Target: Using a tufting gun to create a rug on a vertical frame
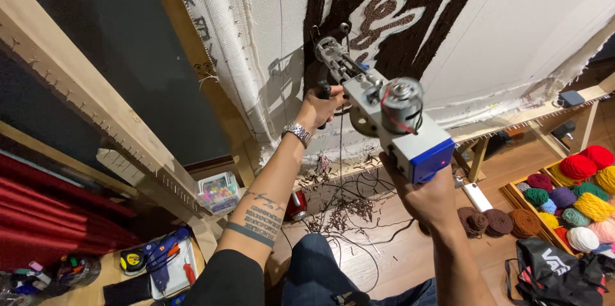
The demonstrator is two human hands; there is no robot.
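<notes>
I hold a grey and blue tufting gun [384, 120] against a white backing cloth [512, 30] stretched on a wooden frame [70, 82]. My left hand [318, 108] grips the gun's front handle near the needle. My right hand [426, 197] grips the rear handle under the blue housing. The needle end touches a dark brown tufted patch [397, 17] on the cloth. A silver watch sits on my left wrist, and the forearm has tattoos.
A wooden tray of coloured yarn balls [576, 197] stands on the floor at the right, with brown yarn balls [493, 221] beside it and a black bag [557, 274] in front. Yarn scraps [346, 210] litter the floor. A glue gun and tape measure [150, 258] lie at lower left.
</notes>
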